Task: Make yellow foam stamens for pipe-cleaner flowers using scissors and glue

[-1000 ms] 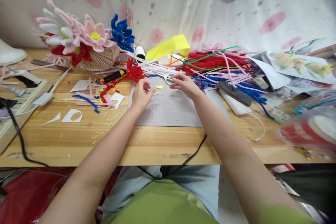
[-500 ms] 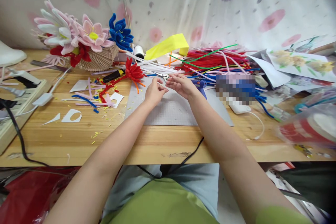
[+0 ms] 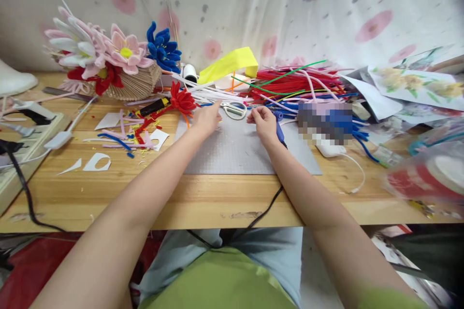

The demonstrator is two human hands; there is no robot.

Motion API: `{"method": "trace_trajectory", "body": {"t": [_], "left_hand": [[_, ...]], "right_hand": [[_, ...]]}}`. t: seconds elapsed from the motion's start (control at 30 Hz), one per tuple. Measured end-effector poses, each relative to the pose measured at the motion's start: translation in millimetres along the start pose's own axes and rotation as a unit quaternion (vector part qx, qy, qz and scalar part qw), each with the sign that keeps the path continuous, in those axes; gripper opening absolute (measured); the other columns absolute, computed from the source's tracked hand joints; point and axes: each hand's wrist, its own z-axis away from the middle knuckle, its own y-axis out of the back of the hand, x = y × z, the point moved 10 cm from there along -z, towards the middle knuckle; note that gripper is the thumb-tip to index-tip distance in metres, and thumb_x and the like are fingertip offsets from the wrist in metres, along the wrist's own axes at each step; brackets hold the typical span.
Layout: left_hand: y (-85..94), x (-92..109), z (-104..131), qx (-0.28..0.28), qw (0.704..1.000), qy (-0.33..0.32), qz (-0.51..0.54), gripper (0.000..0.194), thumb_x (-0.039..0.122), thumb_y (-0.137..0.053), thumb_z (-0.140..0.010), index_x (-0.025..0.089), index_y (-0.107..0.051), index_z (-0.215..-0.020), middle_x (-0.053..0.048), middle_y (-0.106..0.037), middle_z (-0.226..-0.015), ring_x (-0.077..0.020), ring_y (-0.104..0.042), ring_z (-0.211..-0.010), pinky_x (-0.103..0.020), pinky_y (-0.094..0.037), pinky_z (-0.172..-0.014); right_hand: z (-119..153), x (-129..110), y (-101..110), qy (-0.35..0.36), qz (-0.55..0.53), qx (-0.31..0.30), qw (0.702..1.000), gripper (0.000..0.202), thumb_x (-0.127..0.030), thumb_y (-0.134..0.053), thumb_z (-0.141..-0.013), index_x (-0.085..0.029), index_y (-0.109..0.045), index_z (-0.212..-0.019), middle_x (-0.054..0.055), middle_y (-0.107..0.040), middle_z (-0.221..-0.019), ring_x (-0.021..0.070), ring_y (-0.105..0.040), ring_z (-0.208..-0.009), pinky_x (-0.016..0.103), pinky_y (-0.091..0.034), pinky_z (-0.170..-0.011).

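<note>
My left hand (image 3: pixel 207 119) is over the left part of the grey cutting mat (image 3: pixel 235 157), index finger stretched forward and the others loosely bent, with nothing visible in it. Beside its fingertips lies a pair of scissors (image 3: pixel 235 111) with pale handles, at the mat's back edge. To the right of the scissors, my right hand (image 3: pixel 264 123) has its fingers curled together in a pinch; whatever they hold, if anything, is too small to make out. Just past that hand lies a blue glue gun (image 3: pixel 279 128), partly hidden by it. A red pipe-cleaner flower (image 3: pixel 182 99) lies close to my left hand.
Pipe-cleaner flowers (image 3: pixel 125 50) stand at the back left. Red pipe cleaners (image 3: pixel 290 82) and a yellow strip (image 3: pixel 230 65) lie along the back. Scraps (image 3: pixel 123 135) litter the left. A power strip (image 3: pixel 32 154) and a bagged cup (image 3: pixel 427 174) flank the table.
My hands have moved apart: the left a little to the left, the right slightly to the right. The scissors between them are now more exposed. The right hand's fingers have curled in.
</note>
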Motion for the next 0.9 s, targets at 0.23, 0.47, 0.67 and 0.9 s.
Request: {"method": "trace_trajectory", "body": {"t": [0.23,0.47,0.67,0.9], "left_hand": [[-51.4,39,-9,-0.100,0.994,-0.039,-0.013,0.079,0.014,-0.056,-0.078,0.022,-0.019,-0.147,-0.006,-0.068,-0.113,-0.0216,-0.058,-0.113,-0.033,-0.043,-0.092],[-38.2,22,-9,-0.047,0.986,-0.027,0.157,0.074,0.010,-0.058,-0.072,0.020,-0.034,-0.141,-0.005,-0.068,-0.114,-0.0186,-0.056,-0.117,-0.030,-0.041,-0.097],[11.1,-43,4,0.189,0.924,0.031,0.331,0.044,0.014,-0.051,-0.079,0.020,-0.047,-0.123,-0.003,-0.070,-0.088,-0.0143,-0.064,-0.094,-0.031,-0.046,-0.092],[17.3,-107,50,0.312,0.864,0.106,0.380,0.011,0.023,-0.041,-0.089,0.024,-0.042,-0.100,0.000,-0.058,-0.077,-0.0104,-0.059,-0.072,-0.025,-0.049,-0.071]], "right_hand": [[15,3,15,0.070,0.119,0.056,0.989,0.022,-0.043,-0.048,-0.084,-0.022,-0.047,-0.079,-0.001,-0.058,-0.069,0.0121,-0.058,-0.062,0.029,-0.050,-0.066],[17,-2,12,0.092,0.153,0.046,0.983,0.012,-0.032,-0.048,-0.084,-0.023,-0.045,-0.092,0.000,-0.058,-0.077,0.0126,-0.057,-0.063,0.031,-0.050,-0.067],[24,-21,1,0.094,0.181,0.009,0.979,0.025,-0.023,-0.053,-0.079,-0.025,-0.043,-0.102,0.001,-0.060,-0.085,0.0142,-0.059,-0.074,0.032,-0.048,-0.076],[6,-21,-63,0.056,0.257,-0.147,0.954,0.032,-0.015,-0.058,-0.071,-0.025,-0.046,-0.099,-0.002,-0.064,-0.080,0.0155,-0.061,-0.078,0.033,-0.045,-0.080]]}}
